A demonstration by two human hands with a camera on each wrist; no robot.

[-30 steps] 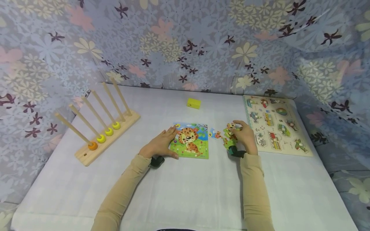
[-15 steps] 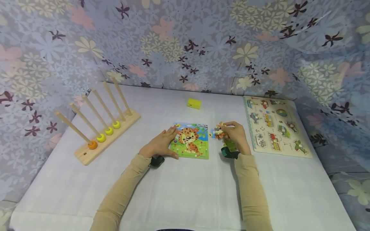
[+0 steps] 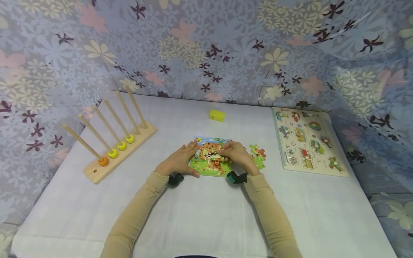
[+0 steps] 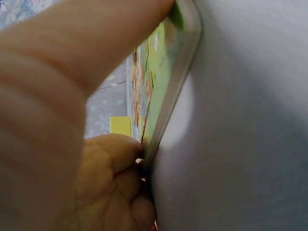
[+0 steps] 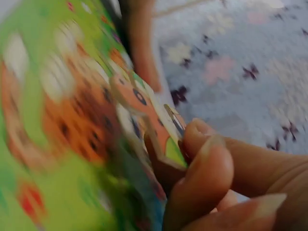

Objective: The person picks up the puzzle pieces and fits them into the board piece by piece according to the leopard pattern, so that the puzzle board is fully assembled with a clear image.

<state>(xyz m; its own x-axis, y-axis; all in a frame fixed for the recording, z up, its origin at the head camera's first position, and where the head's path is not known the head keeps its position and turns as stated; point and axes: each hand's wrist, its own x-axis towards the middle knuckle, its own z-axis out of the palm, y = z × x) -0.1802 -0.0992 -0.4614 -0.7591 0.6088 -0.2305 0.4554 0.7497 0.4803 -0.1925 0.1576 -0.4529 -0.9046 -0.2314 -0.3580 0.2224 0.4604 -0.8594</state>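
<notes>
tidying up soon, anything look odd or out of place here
The peg stand has a pegless hole at its near end, odd beside its standing pegs. Loose puzzle pieces lie beside the puzzle board; no spills show.

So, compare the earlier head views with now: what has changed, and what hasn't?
The right hand has moved left, from the loose puzzle pieces to over the leopard puzzle, pinching a puzzle piece it already appeared to hold half a second ago. The left hand stays at the puzzle's left edge. The yellow block, wooden peg stand and inset puzzle board haven't moved.
</notes>
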